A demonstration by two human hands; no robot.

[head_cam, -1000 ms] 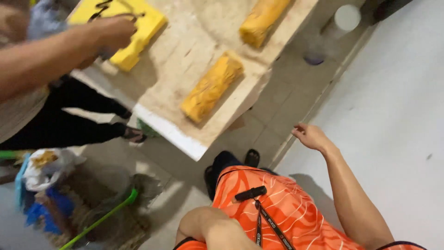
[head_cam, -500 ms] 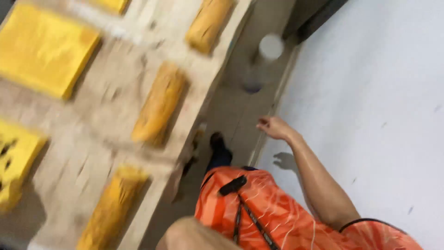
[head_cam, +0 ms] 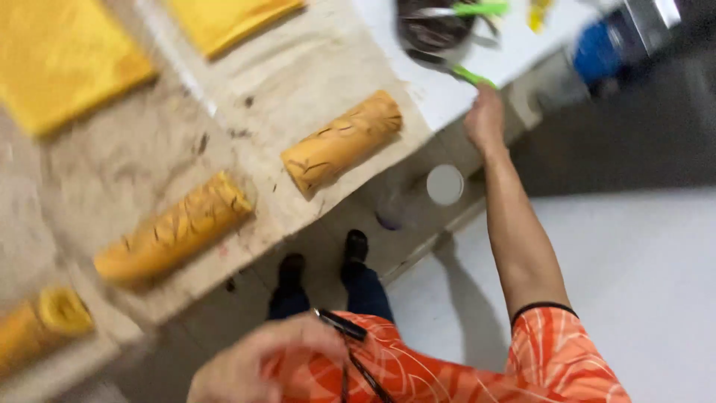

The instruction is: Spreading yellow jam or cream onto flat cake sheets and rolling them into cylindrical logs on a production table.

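The right hand [head_cam: 485, 119] has risen from beside the wall to the green-handled tool [head_cam: 455, 71] on the table [head_cam: 358, 52], grip unclear; the left hand [head_cam: 261, 366] hovers loose, holding nothing.

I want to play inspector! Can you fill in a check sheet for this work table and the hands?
Surface: pale, stained table, its edge next to the person.
Job's things: green-handled tool at the right hand; whether gripped cannot be told.
Clutter: yellow rolls, flat yellow sheets, dark bowl.
Hands: right hand stretched out to the table edge; left hand blurred, close to the orange shirt, holding nothing that shows.
Cables: dark cord hanging on the shirt.
Surroundings: white round lid below the table, grey floor, black shoes.
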